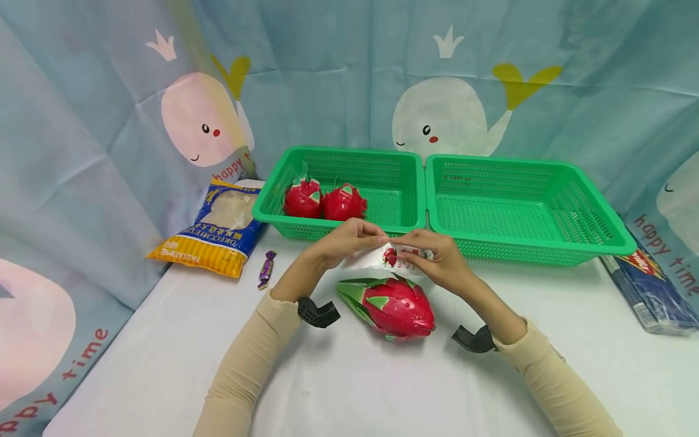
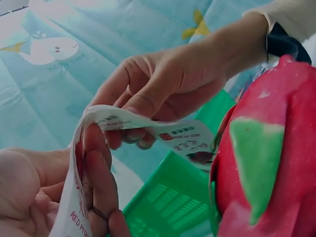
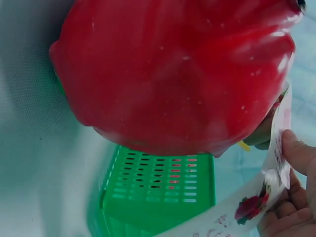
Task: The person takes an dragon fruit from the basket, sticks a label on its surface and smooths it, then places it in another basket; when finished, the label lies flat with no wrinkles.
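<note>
In the head view, a white paper label strip [image 1: 367, 260] printed with red fruit is stretched between both hands, just in front of the green baskets. My left hand [image 1: 349, 238] pinches it near its top edge. The right hand [image 1: 443, 260] holds it farther right between thumb and fingers. The left wrist view shows the strip [image 2: 185, 136] bent into a curve, with "RED PITAYA" lettering on it. Just below the hands a red dragon fruit [image 1: 404, 308] with green scales lies on its side on the white table. It fills much of the right wrist view.
Two more dragon fruits [image 1: 324, 200] sit in the left green basket [image 1: 341, 227]; a second green basket [image 1: 537, 250] adjoins it. A blue-and-yellow pasta bag [image 1: 210, 233] and a purple-wrapped candy [image 1: 267, 269] lie left. Dark blue packets [image 1: 655, 285] lie at right.
</note>
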A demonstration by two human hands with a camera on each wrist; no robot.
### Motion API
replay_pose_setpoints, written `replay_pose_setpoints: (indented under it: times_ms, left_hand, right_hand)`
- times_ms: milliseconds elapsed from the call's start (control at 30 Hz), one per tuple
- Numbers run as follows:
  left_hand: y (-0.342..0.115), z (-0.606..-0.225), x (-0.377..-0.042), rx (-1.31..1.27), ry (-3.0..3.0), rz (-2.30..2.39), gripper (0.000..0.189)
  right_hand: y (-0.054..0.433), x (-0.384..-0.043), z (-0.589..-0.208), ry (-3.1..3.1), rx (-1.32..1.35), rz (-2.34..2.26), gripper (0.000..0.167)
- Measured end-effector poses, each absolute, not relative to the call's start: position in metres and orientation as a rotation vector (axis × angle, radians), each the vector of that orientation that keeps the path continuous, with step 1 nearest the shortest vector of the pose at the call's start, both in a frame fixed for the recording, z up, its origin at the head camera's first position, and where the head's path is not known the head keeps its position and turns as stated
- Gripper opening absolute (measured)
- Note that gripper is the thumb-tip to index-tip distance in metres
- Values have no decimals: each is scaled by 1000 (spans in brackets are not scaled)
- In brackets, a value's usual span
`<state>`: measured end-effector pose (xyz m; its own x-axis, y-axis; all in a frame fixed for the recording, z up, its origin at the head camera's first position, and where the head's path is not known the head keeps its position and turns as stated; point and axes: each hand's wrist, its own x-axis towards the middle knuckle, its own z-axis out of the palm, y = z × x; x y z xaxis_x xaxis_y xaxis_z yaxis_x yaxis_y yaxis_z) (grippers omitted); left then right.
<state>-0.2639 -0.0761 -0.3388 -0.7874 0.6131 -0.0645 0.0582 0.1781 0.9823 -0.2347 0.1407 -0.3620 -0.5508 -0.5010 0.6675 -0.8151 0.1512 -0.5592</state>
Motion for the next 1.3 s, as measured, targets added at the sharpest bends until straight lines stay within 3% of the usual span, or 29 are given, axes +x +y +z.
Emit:
replay_pose_setpoints:
  times_ms: [300,600,900,1000,1167,1300]
  left_hand:
    - [-74,-349,-263,635,2075,1638,25]
    - [-84,-373,-265,855,2919,982,14]
    - [-88,-398,-276,921,3365,497,13]
    - [-84,-384,-264,964,3312,648,13]
    - [-64,-338,-229,943,2906,1347,17]
    - [-56,-328,-218,883,2712,1500,15]
  right_hand:
    - [138,-232,-365,-2070,1165,1410,18]
    - [151,-230,-359,-2287,859,1463,5]
    - [157,-232,-348,-2525,724,1582,14]
    - [157,-233,-345,-2581,697,1623,17]
    - [155,-229,-337,-2627,742,1649,17]
    - [152,-221,-333,-2603,830,1655,15]
